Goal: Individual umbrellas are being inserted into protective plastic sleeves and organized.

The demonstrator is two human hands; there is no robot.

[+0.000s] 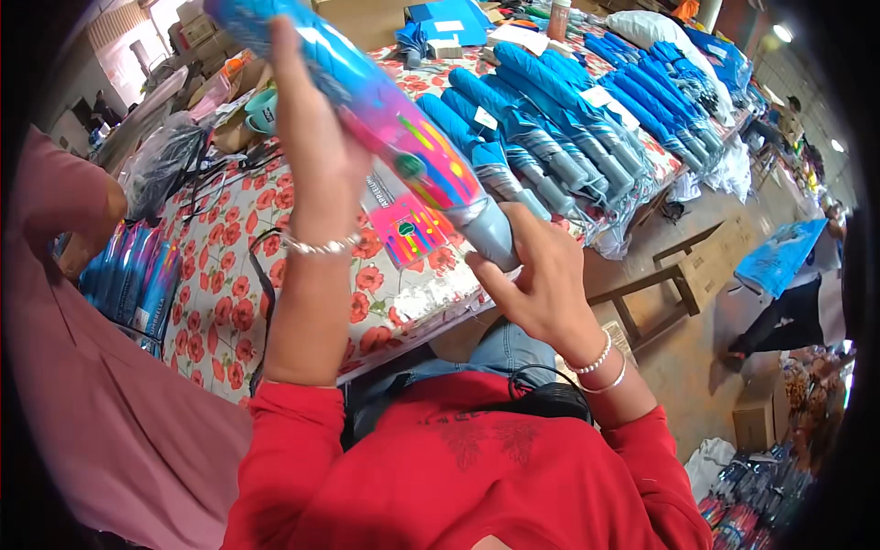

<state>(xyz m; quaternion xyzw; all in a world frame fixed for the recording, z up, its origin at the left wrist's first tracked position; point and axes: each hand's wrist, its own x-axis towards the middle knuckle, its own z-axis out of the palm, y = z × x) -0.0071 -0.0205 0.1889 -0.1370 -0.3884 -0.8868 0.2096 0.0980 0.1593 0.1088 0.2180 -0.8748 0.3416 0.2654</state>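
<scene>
Far left: co-worker's mauve sleeve (pixel 82 367), then packed umbrellas (pixel 133 280) bunched by the left edge of the flowered table (pixel 215 325). Clear plastic bag (pixel 160 170) above those, toward the far left corner.

Left hand (pixel 325 151): against the upper length of the umbrella (pixel 376 96), one digit pointing up, other fingers hidden behind. Cannot tell how tightly closed; at a guess, more steadying than clamping.

Umbrella: folded, up in the air over the table, slanted. Top end up and left, cut off by the frame; grey handle (pixel 488 234) down and right, toward the near edge. Glossy plastic wrap (pixel 449 165), blue running to pink. Probably light for its length, stiff along the shaft, squashy round the cloth. Expect slip on the plastic, grip better on the handle. Likely not fragile, bar a torn wrap or a bent rib if squeezed hard. Best hold: handle for control, other palm round the middle for balance. Avoid pinching loose wrap alone.

Pink printed card (pixel 408 234): just below the wrap; cannot tell if attached.

Right hand (pixel 545 275): narrow grip round the handle, thumb low, fingers on the other side. Good spot.

Further right: pile of blue umbrellas (pixel 522 82), handles toward the near edge; second pile (pixel 655 101) near the right end. Past that end, on the floor: wooden bench (pixel 710 266).
</scene>
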